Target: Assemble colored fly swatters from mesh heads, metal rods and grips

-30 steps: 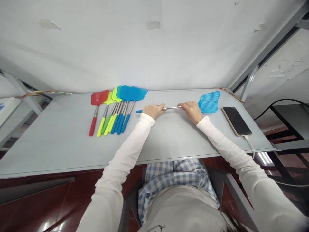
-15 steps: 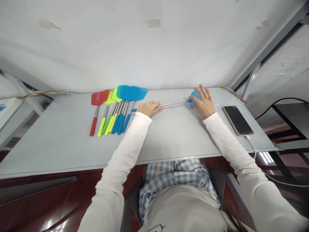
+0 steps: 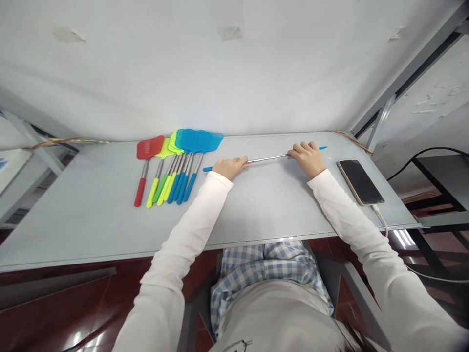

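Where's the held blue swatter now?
Head view: the blue swatter stretches between the left hand, near its handle, and the right hand, at its head end, just right of the swatter row on the table.

Room: a plain workroom by its look (exact kind unclear)
Wall (image 3: 164,78): white, patchy, across the upper frame
Table (image 3: 91,205): gray, bare-topped, mid-frame
Metal frame (image 3: 406,73): upper right
Wires (image 3: 66,140): loose, middle left
Floor (image 3: 91,303): dark red tile, lower left
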`<state>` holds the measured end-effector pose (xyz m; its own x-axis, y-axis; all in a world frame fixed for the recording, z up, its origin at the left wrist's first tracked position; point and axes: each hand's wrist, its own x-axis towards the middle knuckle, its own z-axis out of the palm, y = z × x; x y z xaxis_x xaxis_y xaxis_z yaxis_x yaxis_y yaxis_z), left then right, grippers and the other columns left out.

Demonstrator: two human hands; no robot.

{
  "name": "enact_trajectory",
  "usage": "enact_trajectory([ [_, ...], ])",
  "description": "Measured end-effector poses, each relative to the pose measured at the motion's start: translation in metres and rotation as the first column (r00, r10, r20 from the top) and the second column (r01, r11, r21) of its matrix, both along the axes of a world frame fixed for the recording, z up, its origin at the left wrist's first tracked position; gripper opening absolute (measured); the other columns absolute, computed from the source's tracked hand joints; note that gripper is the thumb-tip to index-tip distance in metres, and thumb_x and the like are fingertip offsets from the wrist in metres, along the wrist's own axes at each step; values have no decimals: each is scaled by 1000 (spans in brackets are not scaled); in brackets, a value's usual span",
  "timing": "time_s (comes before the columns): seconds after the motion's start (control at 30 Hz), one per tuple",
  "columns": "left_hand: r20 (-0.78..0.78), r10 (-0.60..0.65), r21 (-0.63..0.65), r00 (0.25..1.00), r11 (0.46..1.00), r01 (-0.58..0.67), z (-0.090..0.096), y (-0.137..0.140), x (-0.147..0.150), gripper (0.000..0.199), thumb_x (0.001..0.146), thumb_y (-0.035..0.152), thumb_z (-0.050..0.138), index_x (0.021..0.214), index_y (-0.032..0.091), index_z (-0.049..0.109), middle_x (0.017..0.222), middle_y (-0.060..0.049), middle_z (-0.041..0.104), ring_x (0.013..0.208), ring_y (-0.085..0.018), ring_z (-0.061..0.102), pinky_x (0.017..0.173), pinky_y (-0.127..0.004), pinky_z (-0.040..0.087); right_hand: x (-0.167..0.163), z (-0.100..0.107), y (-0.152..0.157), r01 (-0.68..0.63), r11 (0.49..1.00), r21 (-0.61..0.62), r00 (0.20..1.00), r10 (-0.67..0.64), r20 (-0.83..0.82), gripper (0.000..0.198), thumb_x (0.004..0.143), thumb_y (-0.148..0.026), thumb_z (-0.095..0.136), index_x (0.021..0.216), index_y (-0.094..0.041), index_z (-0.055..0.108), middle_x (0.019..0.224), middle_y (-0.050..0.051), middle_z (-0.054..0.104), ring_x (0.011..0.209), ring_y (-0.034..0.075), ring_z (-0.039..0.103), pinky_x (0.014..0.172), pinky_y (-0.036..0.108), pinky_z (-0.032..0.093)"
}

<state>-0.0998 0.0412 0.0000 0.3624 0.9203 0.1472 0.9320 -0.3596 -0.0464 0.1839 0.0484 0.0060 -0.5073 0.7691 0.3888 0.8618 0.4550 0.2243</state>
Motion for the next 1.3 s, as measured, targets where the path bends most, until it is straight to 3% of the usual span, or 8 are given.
enact_trajectory([
  [0.23,-43,-70,8,997,997,70,2,-5,10,52,93,59,25,104,25,63,86,-12,71,73,-22,66,59,-28,35,-24,2,-12,-71,997,14,991,69,113,33,97,-17,35,92,-19,68,83,9,60,76,21,45,66,35,25],
  [0.77,-48,-128,26,991,991,129,5,-19,30,52,94,57,25,103,24,63,83,-11,72,70,-21,67,56,-27,34,-54,5,-31,-186,983,-6,976,186,118,34,96,-11,36,86,-13,68,85,9,62,75,19,46,67,34,25],
  [0.9,9,-100,54,995,994,99,8,-18,28,51,94,57,26,104,23,63,88,-10,72,74,-22,68,57,-27,34,-53,6,-31,-99,994,49,992,95,79,30,98,-20,38,95,-15,67,92,10,64,83,20,51,74,34,28],
  [1.03,51,-125,80,991,989,120,7,-16,27,47,96,51,29,104,18,61,90,-11,70,78,-20,66,59,-28,36,-57,3,-36,-78,986,146,997,74,30,29,99,-22,36,111,-17,62,111,10,63,109,23,51,92,37,26],
  [1.2,56,-260,143,964,958,250,2,-18,35,42,99,36,24,109,15,58,96,-12,66,89,-22,63,74,-32,40,-64,-5,-39,-75,989,125,997,71,31,30,98,-20,34,100,-15,63,101,10,66,119,24,49,99,39,24],
  [1.3,62,-267,133,962,957,257,1,-21,41,43,100,30,20,113,13,56,100,-13,65,93,-23,61,78,-34,41,-65,-7,-39,-86,990,109,996,83,29,29,98,-20,34,102,-14,62,100,11,67,120,25,50,101,39,25],
])
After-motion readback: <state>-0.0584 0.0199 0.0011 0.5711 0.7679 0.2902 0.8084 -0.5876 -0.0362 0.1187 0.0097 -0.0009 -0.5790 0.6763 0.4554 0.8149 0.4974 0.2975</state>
